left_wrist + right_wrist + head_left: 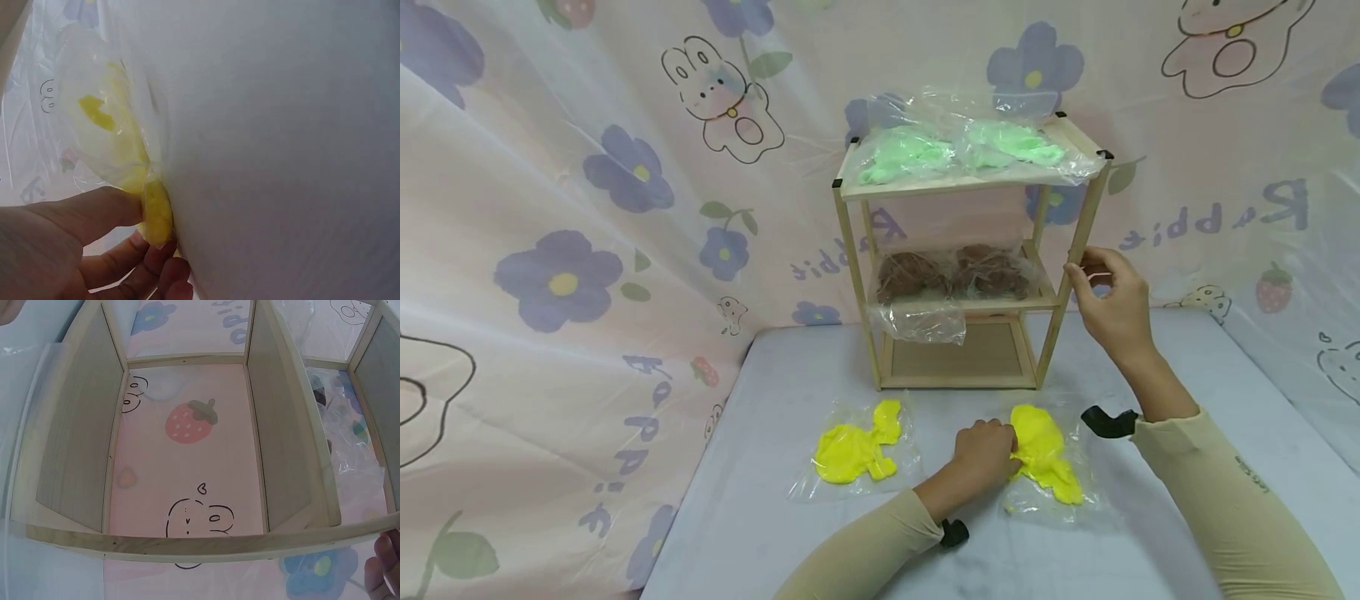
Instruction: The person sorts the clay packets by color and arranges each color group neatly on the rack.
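My left hand [979, 457] pinches the left edge of a clear plastic bag holding a soft yellow clay-like lump [1041, 450]. In the left wrist view, the thumb and fingers grip the bagged yellow material [157, 212] close to the table surface. My right hand [1112, 304] holds the right front post of a small wooden shelf rack [1082, 225], thumb on the near side. Only some fingertips [384, 562] of that hand show beside the frame in the right wrist view. Another bagged yellow lump [850, 454] lies on the table left of my left hand.
Bagged green lumps [910, 154] lie on the rack's top shelf. Bagged brown lumps [913, 275] sit on the middle shelf, with loose plastic [925, 322] hanging over its front edge. A patterned curtain [587, 250] stands behind and left of the white table [775, 367].
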Motion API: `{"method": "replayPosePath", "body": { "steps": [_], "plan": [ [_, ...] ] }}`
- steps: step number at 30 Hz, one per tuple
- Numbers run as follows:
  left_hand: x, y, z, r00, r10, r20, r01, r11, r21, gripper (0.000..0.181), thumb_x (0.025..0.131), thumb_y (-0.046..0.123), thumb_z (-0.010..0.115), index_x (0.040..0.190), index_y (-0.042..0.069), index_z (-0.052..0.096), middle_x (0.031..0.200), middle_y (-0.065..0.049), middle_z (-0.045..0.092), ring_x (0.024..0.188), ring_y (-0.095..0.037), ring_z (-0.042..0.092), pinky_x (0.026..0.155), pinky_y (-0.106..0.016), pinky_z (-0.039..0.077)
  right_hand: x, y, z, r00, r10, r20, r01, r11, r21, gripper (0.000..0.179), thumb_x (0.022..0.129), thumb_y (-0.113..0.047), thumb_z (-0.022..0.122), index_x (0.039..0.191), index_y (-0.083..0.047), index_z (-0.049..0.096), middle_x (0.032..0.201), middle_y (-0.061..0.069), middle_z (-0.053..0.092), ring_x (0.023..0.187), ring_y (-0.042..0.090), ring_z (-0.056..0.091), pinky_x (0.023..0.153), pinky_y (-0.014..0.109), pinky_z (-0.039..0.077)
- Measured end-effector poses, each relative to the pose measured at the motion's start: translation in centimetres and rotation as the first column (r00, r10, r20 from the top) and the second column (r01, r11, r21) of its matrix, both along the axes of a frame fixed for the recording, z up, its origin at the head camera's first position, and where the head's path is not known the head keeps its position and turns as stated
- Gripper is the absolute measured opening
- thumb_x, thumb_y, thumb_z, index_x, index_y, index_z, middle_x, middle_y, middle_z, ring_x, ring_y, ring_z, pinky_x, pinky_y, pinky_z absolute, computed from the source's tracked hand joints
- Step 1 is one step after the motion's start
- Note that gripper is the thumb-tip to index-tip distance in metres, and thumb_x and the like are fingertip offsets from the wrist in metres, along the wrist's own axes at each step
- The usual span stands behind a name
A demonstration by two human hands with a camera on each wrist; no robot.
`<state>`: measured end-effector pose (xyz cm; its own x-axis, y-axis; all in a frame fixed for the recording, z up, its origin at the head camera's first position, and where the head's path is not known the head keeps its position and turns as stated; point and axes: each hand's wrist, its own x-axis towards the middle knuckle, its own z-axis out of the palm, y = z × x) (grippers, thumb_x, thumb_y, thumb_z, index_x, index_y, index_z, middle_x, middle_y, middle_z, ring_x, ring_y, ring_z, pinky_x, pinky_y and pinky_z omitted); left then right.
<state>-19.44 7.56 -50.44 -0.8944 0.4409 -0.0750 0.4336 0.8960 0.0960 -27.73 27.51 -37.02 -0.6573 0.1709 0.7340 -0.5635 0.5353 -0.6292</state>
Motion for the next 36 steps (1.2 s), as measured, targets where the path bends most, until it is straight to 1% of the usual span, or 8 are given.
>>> {"method": "replayPosePath", "body": {
  "steps": [5, 8, 10, 15, 20, 24, 29, 36],
  "plan": [
    [-0.4, -0.6, -0.4, 1.0, -0.022, 0.002, 0.022, 0.999, 0.036, 0.013, 0.095, 0.041, 0.082, 0.104, 0.032, 0.081, 0.091, 0.014, 0.065, 0.082, -0.004, 0.063, 0.064, -0.026, 0.051, 0.1, 0.0, 0.1, 1.0, -0.001, 0.003, 0.001, 1.0, 0.0, 0.025, 0.103, -0.005, 0.072, 0.124, 0.009, 0.07, 0.107, -0.007, 0.065, 0.093, -0.005, 0.058, 0.083, 0.01, 0.048],
    [-0.6, -1.4, -0.6, 0.999, -0.041, -0.002, 0.041, 0.994, 0.097, 0.011, 0.095, 0.036, 0.083, 0.103, 0.028, 0.08, 0.089, 0.014, 0.062, 0.078, -0.002, 0.06, 0.062, -0.023, 0.049, 0.1, 0.0, 0.1, 1.0, 0.0, 0.001, 0.0, 1.0, 0.0, 0.025, 0.103, -0.005, 0.072, 0.124, 0.009, 0.071, 0.107, -0.006, 0.066, 0.093, -0.005, 0.058, 0.083, 0.01, 0.048],
    [-0.7, -2.1, -0.6, 0.999, -0.052, 0.002, 0.051, 0.986, 0.159, 0.01, 0.096, 0.031, 0.083, 0.102, 0.024, 0.078, 0.089, 0.013, 0.06, 0.076, 0.0, 0.056, 0.061, -0.021, 0.046, 0.1, 0.0, 0.0, 1.0, -0.002, -0.003, 0.002, 1.0, -0.001, 0.024, 0.103, -0.004, 0.072, 0.123, 0.008, 0.071, 0.107, -0.006, 0.066, 0.092, -0.005, 0.058, 0.083, 0.01, 0.048],
    [-1.0, -3.8, -0.6, 0.997, -0.083, 0.0, 0.079, 0.948, 0.308, 0.011, 0.097, 0.024, 0.084, 0.102, 0.018, 0.076, 0.089, 0.011, 0.058, 0.076, 0.001, 0.05, 0.064, -0.015, 0.044, 0.1, -0.1, 0.1, 1.0, -0.004, -0.007, 0.004, 1.0, -0.002, 0.024, 0.103, -0.005, 0.072, 0.123, 0.009, 0.07, 0.107, -0.009, 0.065, 0.093, -0.006, 0.059, 0.084, 0.01, 0.048],
    [-1.1, -5.5, -0.5, 0.996, -0.092, -0.01, 0.088, 0.91, 0.405, 0.011, 0.097, 0.019, 0.083, 0.104, 0.015, 0.075, 0.095, 0.008, 0.062, 0.082, 0.0, 0.057, 0.071, -0.012, 0.048, 0.1, -0.1, 0.2, 1.0, -0.006, 0.0, 0.006, 1.0, 0.005, 0.025, 0.104, -0.005, 0.071, 0.124, 0.009, 0.07, 0.108, -0.007, 0.066, 0.095, -0.006, 0.058, 0.085, 0.011, 0.047],
    [-1.1, -7.0, -0.4, 0.997, -0.08, -0.019, 0.079, 0.884, 0.462, 0.012, 0.097, 0.016, 0.083, 0.105, 0.013, 0.074, 0.098, 0.006, 0.064, 0.085, -0.002, 0.06, 0.073, -0.012, 0.051, 0.1, -0.2, 0.1, 1.0, -0.006, 0.006, 0.006, 1.0, 0.006, 0.025, 0.104, -0.005, 0.071, 0.125, 0.009, 0.07, 0.108, -0.005, 0.066, 0.095, -0.006, 0.058, 0.085, 0.011, 0.047],
    [-1.5, -8.6, 0.1, 0.998, -0.052, -0.023, 0.057, 0.862, 0.505, 0.014, 0.097, 0.015, 0.084, 0.107, 0.013, 0.074, 0.101, 0.004, 0.064, 0.085, -0.003, 0.059, 0.074, -0.012, 0.052, 0.0, -0.2, 0.1, 1.0, -0.005, -0.001, 0.005, 1.0, -0.007, 0.025, 0.103, -0.004, 0.072, 0.124, 0.008, 0.07, 0.108, -0.005, 0.067, 0.095, -0.006, 0.058, 0.084, 0.01, 0.047],
    [-2.2, -10.3, 0.6, 0.997, -0.031, -0.064, 0.063, 0.809, 0.584, 0.016, 0.096, 0.01, 0.082, 0.11, 0.01, 0.074, 0.109, -0.001, 0.068, 0.091, -0.007, 0.066, 0.078, -0.012, 0.056, -0.1, -0.1, 0.0, 1.0, -0.001, -0.017, 0.001, 1.0, -0.002, 0.024, 0.102, -0.003, 0.073, 0.124, 0.008, 0.071, 0.108, -0.004, 0.067, 0.096, -0.005, 0.059, 0.084, 0.01, 0.047]
  ]
}}
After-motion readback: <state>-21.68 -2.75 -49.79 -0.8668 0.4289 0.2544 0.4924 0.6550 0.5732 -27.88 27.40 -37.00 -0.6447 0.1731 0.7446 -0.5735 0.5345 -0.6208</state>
